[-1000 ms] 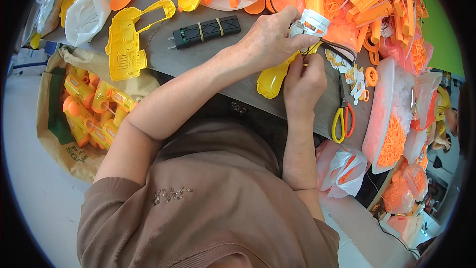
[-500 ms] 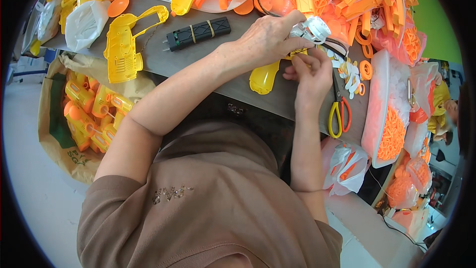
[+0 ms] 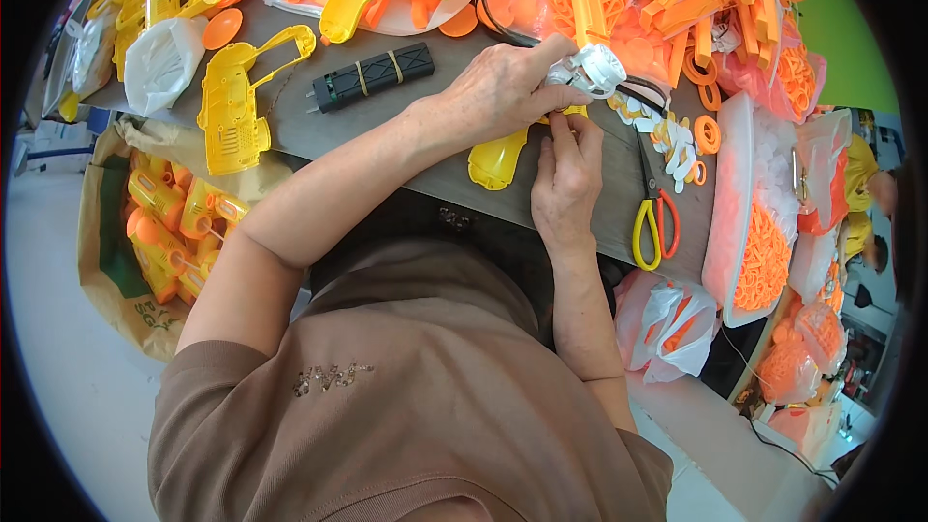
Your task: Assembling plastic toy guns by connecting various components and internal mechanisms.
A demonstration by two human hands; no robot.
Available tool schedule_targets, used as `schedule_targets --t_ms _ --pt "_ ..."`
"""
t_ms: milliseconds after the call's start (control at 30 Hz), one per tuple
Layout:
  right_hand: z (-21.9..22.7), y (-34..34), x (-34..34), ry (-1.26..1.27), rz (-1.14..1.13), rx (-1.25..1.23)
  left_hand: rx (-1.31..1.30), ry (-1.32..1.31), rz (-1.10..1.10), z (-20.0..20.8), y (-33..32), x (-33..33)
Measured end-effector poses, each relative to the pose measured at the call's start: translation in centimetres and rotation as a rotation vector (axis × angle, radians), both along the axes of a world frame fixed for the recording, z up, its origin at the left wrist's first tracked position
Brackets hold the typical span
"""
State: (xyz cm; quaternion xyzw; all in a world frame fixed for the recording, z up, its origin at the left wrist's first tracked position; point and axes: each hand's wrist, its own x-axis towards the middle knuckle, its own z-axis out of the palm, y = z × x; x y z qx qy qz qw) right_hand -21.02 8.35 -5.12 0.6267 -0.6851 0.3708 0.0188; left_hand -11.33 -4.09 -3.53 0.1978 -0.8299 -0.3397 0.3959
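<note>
My left hand (image 3: 505, 85) grips a round white plastic part (image 3: 596, 72) between thumb and fingers, above the table's front half. Below it, a yellow plastic half-shell (image 3: 496, 160) lies at an angle with its handle toward me; its upper end is partly covered by my hands. Close under the left thumb, my right hand (image 3: 568, 182) has its fingers drawn together at the shell's upper end. What sits in those fingertips is hidden. Scissors (image 3: 653, 222) with one yellow and one red handle rest to the right of my right hand.
A black battery-like block (image 3: 375, 77) with rubber bands and another yellow half-shell (image 3: 232, 116) lie left. Orange parts (image 3: 590, 10) heap at the back. A white tub (image 3: 727, 203) of orange pieces stands right; a paper bag (image 3: 106, 222) of yellow-orange assemblies sits below left.
Both hands have shifted slightly left and down in view with the white part. The right hand has turned more upright, its fingers closer under the left thumb.
</note>
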Motion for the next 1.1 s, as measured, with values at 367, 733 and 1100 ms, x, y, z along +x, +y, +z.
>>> schedule_targets --t_ms 367,733,1100 --pt "4.6 -2.8 -3.6 -0.699 0.102 -0.092 -0.066 -0.182 -0.004 2.3 0.7 0.5" --pt "1.9 -2.5 -6.1 -1.321 0.176 -0.144 -0.325 -0.205 -0.021 4.8 1.4 2.5" --pt "0.8 -2.3 -6.1 -1.615 0.279 -0.212 -1.016 -0.485 -0.234 4.6 -8.4 -4.5"
